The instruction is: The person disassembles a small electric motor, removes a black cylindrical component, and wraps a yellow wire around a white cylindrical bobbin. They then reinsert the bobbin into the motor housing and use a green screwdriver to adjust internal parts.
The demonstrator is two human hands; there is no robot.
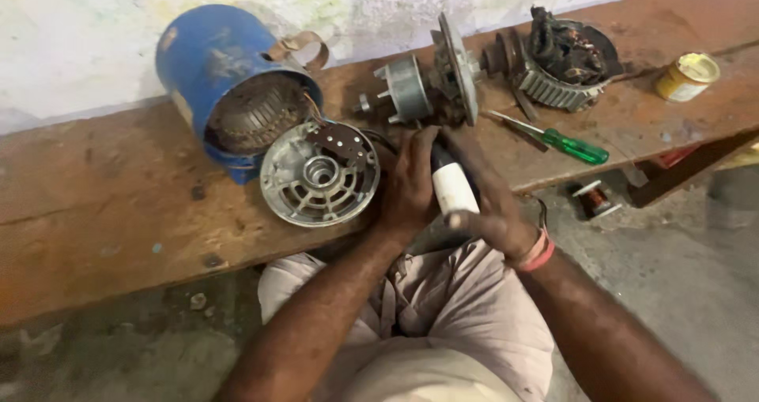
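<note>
Both hands, left hand (407, 188) and right hand (490, 200), clasped a white cylindrical capacitor (453, 190), its ends hidden, at the wooden bench's (103, 212) front edge beside a grey slotted metal end-cover (319, 173).

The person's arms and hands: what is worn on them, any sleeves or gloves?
Both forearms are bare, with no sleeves in view. The left hand and right hand wear no gloves. A pink band with a thin dark cord beside it circles the right wrist.
</note>
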